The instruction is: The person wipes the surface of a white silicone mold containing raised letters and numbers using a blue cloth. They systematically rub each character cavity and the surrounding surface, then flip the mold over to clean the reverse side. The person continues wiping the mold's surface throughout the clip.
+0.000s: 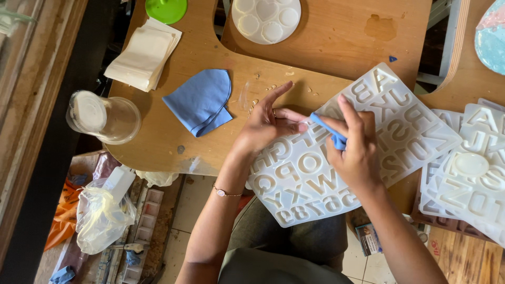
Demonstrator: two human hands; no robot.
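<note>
Pinching a small blue cloth [330,132] between thumb and fingers, your right hand [356,152] presses it onto the upper part of a white silicone letter-and-number mould [300,184]. That mould lies tilted, half on the wooden table [210,58] and half over its edge above your lap. Your left hand [265,125] rests flat on the mould's upper left corner, steadying it, with the forefinger stretched out over the tabletop and the other fingertips close to the cloth; it grips nothing. A thin bracelet [226,193] sits on your left wrist.

Just behind the mould, partly under it, lies a second white letter mould [405,121], and to your right a stack of further moulds [473,173] overlaps at the table's edge. Left of your left hand, a folded blue fabric piece [202,100] lies on the wood, apart from the moulds. Beyond it sits a stack of pale square sheets [143,52], and near the table's left edge a clear plastic cup with a lid [102,117]. At the far side are a round white mould with round and heart-shaped hollows [266,18] and a green disc [166,9]. A crumpled plastic bag [102,213] lies on the floor to your left.
</note>
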